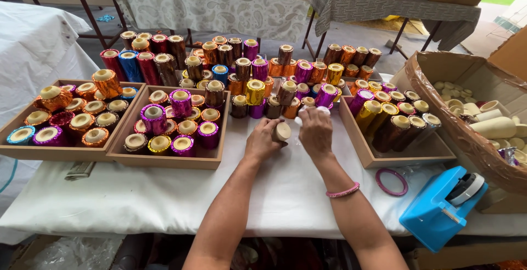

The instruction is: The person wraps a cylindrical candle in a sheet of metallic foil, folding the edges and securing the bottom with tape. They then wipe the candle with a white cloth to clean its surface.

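1. The left hand [262,141] is curling narrowly around a plain wooden cylinder [281,131], gripping it near its pale end face, just above the white tablecloth [164,193] at the table's middle.
2. The right hand [315,130] is closing its fingers over something small and pale beside the cylinder; what it is pinching is hidden, so I cannot tell exactly what it is holding.
3. Judging from this, the step in hand is working a covering onto the bare cylinder: keeping the left grip firm and the piece level while the right hand is working close against it should be giving a neat result.
4. Foil-wrapped cylinders [255,91] in purple, orange, gold and blue are standing in rows just beyond the hands.
5. 2 shallow wooden trays [164,160] at the left and 1 tray [406,152] at the right are holding more wrapped pieces.
6. A blue tape dispenser [439,209] and a purple ring [391,182] are lying near the right forearm.
7. A lined cardboard box [439,67] of bare wooden pieces is sitting at the far right.
8. Cloth-covered tables [219,6] are standing behind, over a grey floor.
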